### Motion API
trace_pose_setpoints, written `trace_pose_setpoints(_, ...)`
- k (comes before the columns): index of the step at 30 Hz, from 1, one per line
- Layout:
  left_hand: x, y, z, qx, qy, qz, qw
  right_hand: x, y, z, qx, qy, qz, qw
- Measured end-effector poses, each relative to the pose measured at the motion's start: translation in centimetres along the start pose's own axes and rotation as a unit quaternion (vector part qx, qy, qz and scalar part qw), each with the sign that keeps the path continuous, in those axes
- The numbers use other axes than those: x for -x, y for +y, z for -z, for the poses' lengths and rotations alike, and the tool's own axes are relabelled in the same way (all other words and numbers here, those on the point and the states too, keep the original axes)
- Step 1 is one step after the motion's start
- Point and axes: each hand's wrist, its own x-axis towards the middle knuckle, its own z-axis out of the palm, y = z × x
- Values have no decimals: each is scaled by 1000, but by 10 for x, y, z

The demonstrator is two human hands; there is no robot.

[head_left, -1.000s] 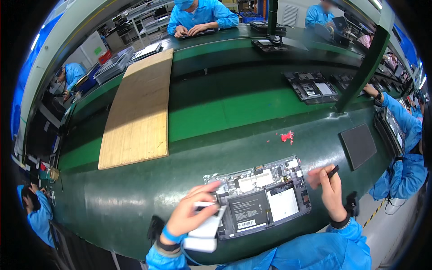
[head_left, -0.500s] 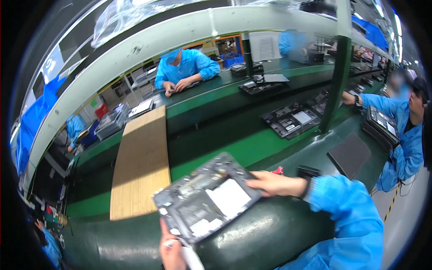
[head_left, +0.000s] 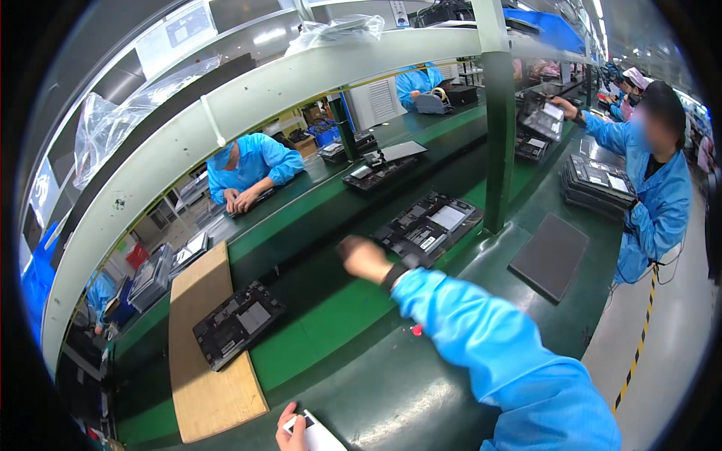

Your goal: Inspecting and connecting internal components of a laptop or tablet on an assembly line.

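At the lower edge my left hand (head_left: 292,430) is closed round a white handheld object (head_left: 322,436), whose kind I cannot make out; it has a small dark patch near the thumb. My right hand (head_left: 366,260) reaches out over the green line, just left of an opened laptop base (head_left: 430,225) with bare inner parts and a pale panel. Its fingers are blurred and shaded, and whether they touch the base is unclear. Another opened laptop base (head_left: 239,325) lies tilted, partly on the wooden board (head_left: 214,398) to the left, with neither hand on it.
A dark flat panel (head_left: 550,257) lies on the near bench at right, beyond a green post (head_left: 498,143). A co-worker (head_left: 654,180) there holds a laptop base over the line, beside a stack of bases (head_left: 598,184). Another person (head_left: 252,173) works across the line.
The laptop base that was in my hands now lies on the wooden board, released. My right hand has moved forward to the other base. My left hand keeps the white object. The view has turned right.
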Motion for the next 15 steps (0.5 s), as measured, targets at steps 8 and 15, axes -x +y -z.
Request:
trace_pose_setpoints(8, -108, 20, -129, 44, -230, 32, 972, 10, 184, 158, 344, 150, -249, 893)
trace_pose_setpoints(15, -208, -15, -223, 43, -207, -95, 973, -6, 176, 157, 276, 59, -353, 892)
